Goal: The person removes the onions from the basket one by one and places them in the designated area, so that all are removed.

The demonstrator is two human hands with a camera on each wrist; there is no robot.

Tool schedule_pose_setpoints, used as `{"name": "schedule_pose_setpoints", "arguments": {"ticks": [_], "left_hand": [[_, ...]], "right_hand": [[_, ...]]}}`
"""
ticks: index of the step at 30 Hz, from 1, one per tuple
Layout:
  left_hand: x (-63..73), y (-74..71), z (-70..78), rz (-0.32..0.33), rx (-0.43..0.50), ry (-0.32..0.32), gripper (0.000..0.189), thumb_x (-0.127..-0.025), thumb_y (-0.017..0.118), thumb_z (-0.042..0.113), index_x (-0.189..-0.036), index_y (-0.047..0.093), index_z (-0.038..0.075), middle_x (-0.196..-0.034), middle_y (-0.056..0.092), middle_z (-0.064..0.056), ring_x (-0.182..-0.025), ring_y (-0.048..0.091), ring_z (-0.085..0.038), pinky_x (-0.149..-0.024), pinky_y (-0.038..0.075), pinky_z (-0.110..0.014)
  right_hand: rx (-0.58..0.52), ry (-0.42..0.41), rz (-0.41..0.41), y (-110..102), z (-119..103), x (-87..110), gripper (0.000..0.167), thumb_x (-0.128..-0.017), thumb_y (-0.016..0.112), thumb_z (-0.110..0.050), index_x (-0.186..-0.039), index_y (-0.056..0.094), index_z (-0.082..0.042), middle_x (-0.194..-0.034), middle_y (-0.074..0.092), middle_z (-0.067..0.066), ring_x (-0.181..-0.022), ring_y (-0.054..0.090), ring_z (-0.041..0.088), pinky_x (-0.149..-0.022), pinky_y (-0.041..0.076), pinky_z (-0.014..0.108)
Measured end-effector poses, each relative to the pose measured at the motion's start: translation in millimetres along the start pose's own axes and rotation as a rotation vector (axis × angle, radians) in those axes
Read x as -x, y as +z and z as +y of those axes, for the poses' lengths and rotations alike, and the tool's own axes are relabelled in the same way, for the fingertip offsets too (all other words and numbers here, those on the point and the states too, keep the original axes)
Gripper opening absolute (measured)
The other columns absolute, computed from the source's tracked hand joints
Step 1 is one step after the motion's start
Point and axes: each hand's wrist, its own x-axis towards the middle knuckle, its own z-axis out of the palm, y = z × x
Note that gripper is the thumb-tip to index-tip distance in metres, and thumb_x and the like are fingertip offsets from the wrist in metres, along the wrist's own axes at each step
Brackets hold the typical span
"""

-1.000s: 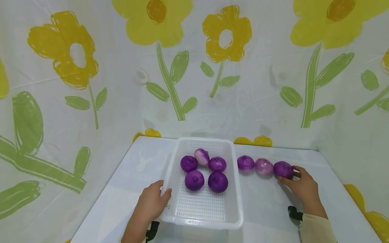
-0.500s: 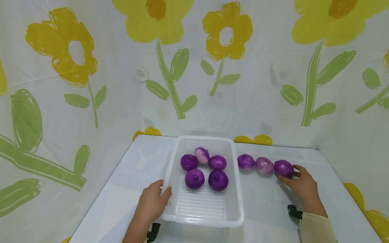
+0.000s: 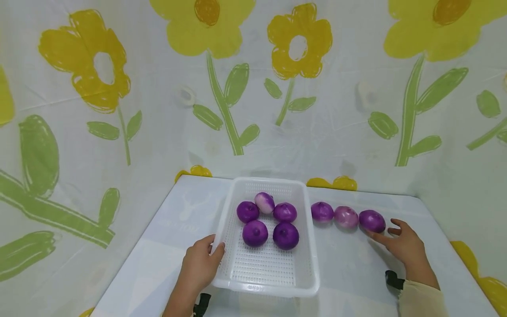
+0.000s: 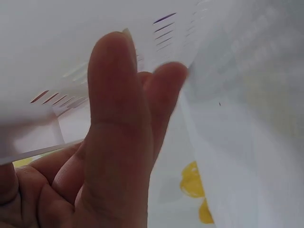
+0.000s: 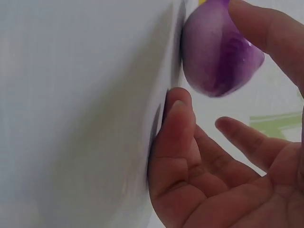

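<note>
Head view: the left hand (image 3: 200, 266) grips the left rim of a rectangular white perforated plastic basket (image 3: 263, 269) holding five round purple onions (image 3: 255, 233). To its right, three glossy purple-pink onions (image 3: 346, 217) form a row on the white tabletop (image 3: 348, 264); the right hand (image 3: 405, 244), loosely spread, is beside the rightmost. Left wrist view: fingers (image 4: 118, 104) against slotted basket wall. Right wrist view: thumb (image 5: 270, 28) overlaps that onion; contact indeterminable.

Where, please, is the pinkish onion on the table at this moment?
In the head view, the pinkish onion sits right of the white basket, between two darker purple onions.
</note>
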Motion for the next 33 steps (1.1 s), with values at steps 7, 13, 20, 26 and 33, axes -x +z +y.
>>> {"name": "schedule_pose_setpoints", "arguments": {"ticks": [7,13,20,26,33], "left_hand": [[-0.4,0.9,-0.2,0.001,0.038,0.009,0.036,-0.103,0.068,0.024,-0.131,0.071,0.001,-0.100,0.079,-0.006,-0.079,0.069,-0.014,-0.062,0.057,-0.034],[-1.3,1.7,-1.6,-0.015,0.058,0.019,0.038,-0.104,0.067,0.025,-0.132,0.070,-0.001,-0.108,0.079,-0.009,-0.084,0.071,-0.016,-0.065,0.059,-0.037],[-1.5,1.7,-1.7,0.001,0.050,0.010,0.040,-0.104,0.067,0.024,-0.137,0.065,0.001,-0.099,0.078,-0.008,-0.077,0.070,-0.015,-0.061,0.057,-0.036],[-0.6,2.2,-2.6,0.038,0.018,0.062,0.058,-0.103,0.068,0.023,-0.156,0.050,0.007,-0.110,0.076,-0.023,-0.090,0.075,-0.025,-0.066,0.061,-0.044],[0.1,2.3,-3.7,0.042,0.023,0.063,0.059,-0.103,0.068,0.023,-0.158,0.050,0.008,-0.114,0.075,-0.024,-0.093,0.075,-0.025,-0.068,0.061,-0.043]], "right_hand": [[0.017,0.009,-0.012,-4.8,-0.4,2.6,0.135,-0.079,0.082,-0.071,-0.165,0.011,0.005,-0.157,0.033,0.040,-0.137,0.031,0.064,-0.103,0.038,0.075],[0.025,-0.049,0.082,-14.1,-4.2,14.1,0.126,-0.087,0.074,-0.071,-0.164,0.012,0.007,-0.154,0.037,0.041,-0.135,0.040,0.062,-0.098,0.046,0.071],[-0.074,-0.099,0.243,-23.5,-23.0,32.3,0.106,-0.097,0.066,-0.063,-0.166,0.019,0.001,-0.155,0.045,0.034,-0.131,0.052,0.055,-0.090,0.054,0.064],[-0.076,-0.196,0.243,-17.3,-52.9,47.5,0.098,-0.099,0.065,-0.061,-0.167,0.023,-0.005,-0.155,0.048,0.030,-0.130,0.052,0.053,-0.088,0.055,0.064],[-0.007,-0.477,0.222,3.4,-108.1,68.8,0.082,-0.097,0.075,-0.052,-0.159,0.045,-0.008,-0.142,0.063,0.019,-0.115,0.067,0.040,-0.082,0.060,0.048]]}}
